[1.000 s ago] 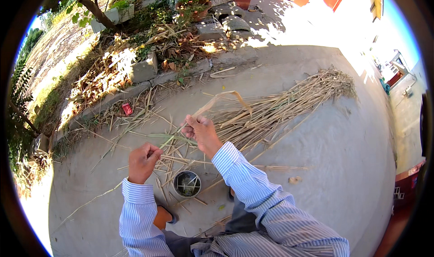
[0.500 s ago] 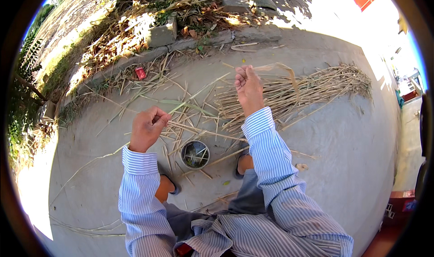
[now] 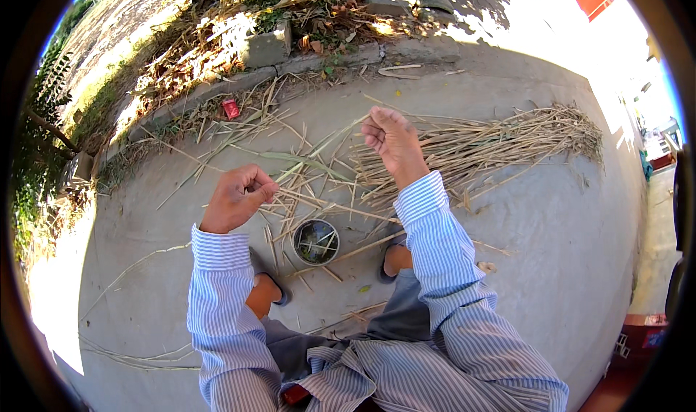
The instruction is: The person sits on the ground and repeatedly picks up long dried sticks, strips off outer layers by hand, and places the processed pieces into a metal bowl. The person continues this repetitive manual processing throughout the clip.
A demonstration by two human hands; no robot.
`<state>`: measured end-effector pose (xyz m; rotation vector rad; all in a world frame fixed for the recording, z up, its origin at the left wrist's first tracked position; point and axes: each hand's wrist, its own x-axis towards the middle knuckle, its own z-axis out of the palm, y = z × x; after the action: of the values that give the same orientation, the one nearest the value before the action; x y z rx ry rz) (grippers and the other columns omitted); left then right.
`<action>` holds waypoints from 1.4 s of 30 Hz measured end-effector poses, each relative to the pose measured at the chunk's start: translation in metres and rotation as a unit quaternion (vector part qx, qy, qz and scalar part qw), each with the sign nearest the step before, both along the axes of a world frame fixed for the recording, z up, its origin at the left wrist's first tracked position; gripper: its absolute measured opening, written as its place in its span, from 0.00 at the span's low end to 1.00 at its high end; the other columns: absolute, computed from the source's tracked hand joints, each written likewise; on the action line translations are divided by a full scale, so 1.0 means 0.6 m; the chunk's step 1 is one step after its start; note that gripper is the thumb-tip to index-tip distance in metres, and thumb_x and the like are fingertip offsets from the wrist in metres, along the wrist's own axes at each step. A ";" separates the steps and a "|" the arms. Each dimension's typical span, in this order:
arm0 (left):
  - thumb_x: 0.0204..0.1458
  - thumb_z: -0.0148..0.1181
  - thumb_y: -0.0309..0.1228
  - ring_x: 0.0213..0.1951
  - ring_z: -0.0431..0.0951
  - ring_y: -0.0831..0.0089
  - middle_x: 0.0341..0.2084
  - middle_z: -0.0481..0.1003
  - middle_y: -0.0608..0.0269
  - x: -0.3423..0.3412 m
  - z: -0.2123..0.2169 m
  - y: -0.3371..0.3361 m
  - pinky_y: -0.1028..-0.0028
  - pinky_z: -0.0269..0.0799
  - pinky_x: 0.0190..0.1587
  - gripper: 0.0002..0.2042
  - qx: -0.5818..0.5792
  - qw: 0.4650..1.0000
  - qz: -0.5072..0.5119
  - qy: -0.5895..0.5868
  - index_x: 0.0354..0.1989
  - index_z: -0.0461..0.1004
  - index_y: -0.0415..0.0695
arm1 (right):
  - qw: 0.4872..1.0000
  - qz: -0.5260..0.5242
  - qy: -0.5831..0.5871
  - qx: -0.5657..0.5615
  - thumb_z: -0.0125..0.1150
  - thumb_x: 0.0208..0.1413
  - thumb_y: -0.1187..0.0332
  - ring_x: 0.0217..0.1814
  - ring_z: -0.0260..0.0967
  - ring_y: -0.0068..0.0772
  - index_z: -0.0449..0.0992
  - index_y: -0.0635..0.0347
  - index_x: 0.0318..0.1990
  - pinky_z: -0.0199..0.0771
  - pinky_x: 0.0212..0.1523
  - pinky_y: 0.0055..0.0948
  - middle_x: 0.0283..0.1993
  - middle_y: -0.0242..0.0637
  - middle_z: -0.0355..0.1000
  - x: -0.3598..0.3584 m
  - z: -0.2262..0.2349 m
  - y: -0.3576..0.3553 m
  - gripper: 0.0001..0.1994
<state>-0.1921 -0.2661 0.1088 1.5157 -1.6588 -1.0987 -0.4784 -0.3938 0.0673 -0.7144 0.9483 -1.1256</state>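
My left hand point(image 3: 238, 198) is closed in a fist around the end of a thin reed strip point(image 3: 319, 151). The strip runs up and to the right toward my right hand point(image 3: 391, 140), whose fingers are curled and pinch its far end above a long pile of dry reed stalks point(image 3: 500, 140). Loose stalks point(image 3: 304, 194) lie scattered on the concrete ground point(image 3: 551, 231) between my hands. A small round metal bowl point(image 3: 316, 241) with bits of stalk in it stands on the ground between my feet, below both hands.
A curb point(image 3: 319, 60) with a grey concrete block point(image 3: 267, 47) borders dry leaves and plants at the top. A small red object point(image 3: 230, 108) lies by the curb. A red box point(image 3: 644, 334) sits at the lower right.
My hands have drawn apart: the left hand stayed low at the left, the right hand rose up and right over the reed pile. The view tilted, showing more of my lap.
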 end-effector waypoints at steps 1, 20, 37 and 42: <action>0.51 0.61 0.27 0.24 0.72 0.83 0.21 0.75 0.65 -0.007 -0.002 -0.001 0.79 0.66 0.26 0.06 0.016 1.000 -0.012 0.011 0.29 0.73 0.37 | 1.000 -0.001 0.019 -0.011 0.63 0.55 0.62 0.32 0.72 0.24 0.73 0.62 0.41 0.71 0.32 0.22 0.32 0.34 0.74 -0.001 0.000 -0.002 0.13; 0.56 0.58 0.34 0.28 0.73 0.81 0.31 0.79 0.61 -0.142 -0.067 -0.063 0.83 0.68 0.32 0.09 0.161 0.914 0.060 0.368 0.37 0.75 0.40 | 0.977 0.116 0.098 -0.152 0.60 0.57 0.65 0.32 0.70 0.21 0.73 0.65 0.38 0.72 0.34 0.20 0.31 0.35 0.73 0.050 0.021 0.051 0.11; 0.53 0.62 0.37 0.27 0.74 0.79 0.28 0.78 0.62 -0.117 -0.074 -0.065 0.80 0.69 0.30 0.11 0.152 0.879 -0.009 0.452 0.30 0.75 0.41 | 0.954 0.144 0.099 -0.243 0.59 0.58 0.69 0.32 0.68 0.13 0.73 0.64 0.37 0.71 0.33 0.19 0.31 0.29 0.73 0.054 0.028 0.075 0.07; 0.53 0.62 0.38 0.28 0.75 0.79 0.28 0.78 0.63 -0.118 -0.067 -0.063 0.80 0.68 0.31 0.11 0.150 0.894 -0.008 0.422 0.30 0.75 0.42 | 0.955 0.156 0.084 -0.237 0.58 0.59 0.67 0.35 0.69 0.16 0.72 0.64 0.38 0.72 0.36 0.20 0.34 0.31 0.73 0.050 0.033 0.080 0.08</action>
<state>-0.2628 -0.3038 0.0685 0.9367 -0.9181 -1.7554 -0.4486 -0.3456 0.0869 -1.3203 0.6731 -1.0260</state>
